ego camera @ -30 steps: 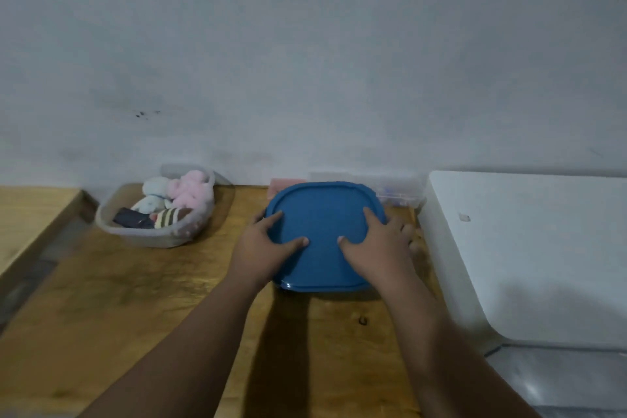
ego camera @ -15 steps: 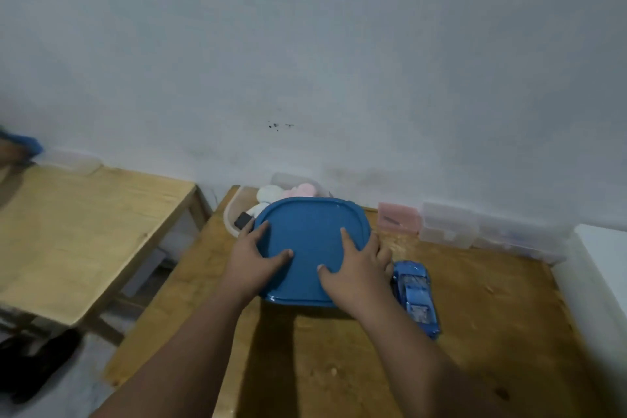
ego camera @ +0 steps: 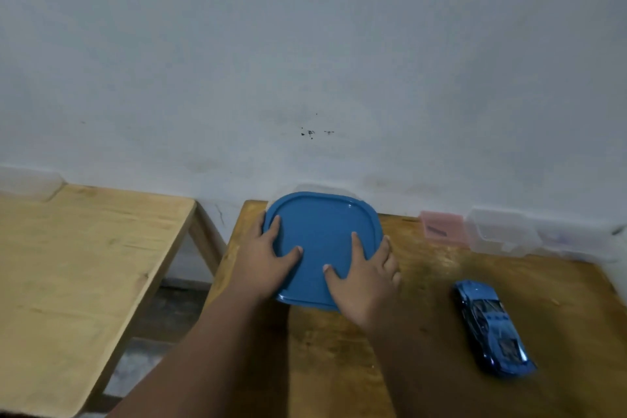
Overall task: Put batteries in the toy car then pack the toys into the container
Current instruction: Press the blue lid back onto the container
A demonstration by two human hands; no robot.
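Note:
A square blue lid (ego camera: 322, 231) with rounded corners lies flat at the back left corner of the wooden table (ego camera: 441, 285). My left hand (ego camera: 268, 258) grips its left edge and my right hand (ego camera: 366, 278) its right front edge, both thumbs pressed on top. The lid hides the toy container; only a faint clear rim (ego camera: 305, 186) shows behind it. A shiny blue toy car (ego camera: 492, 326) stands on the table to the right, apart from both hands.
A pink box (ego camera: 441, 226) and clear plastic boxes (ego camera: 502, 231) line the wall at the back right. A second, lighter wooden table (ego camera: 84, 248) stands to the left across a gap. A pale wall rises close behind.
Both hands have carried the blue lid left and back, over the tub of soft toys, which is now covered. The view has swung left, and the toy car sits farther right.

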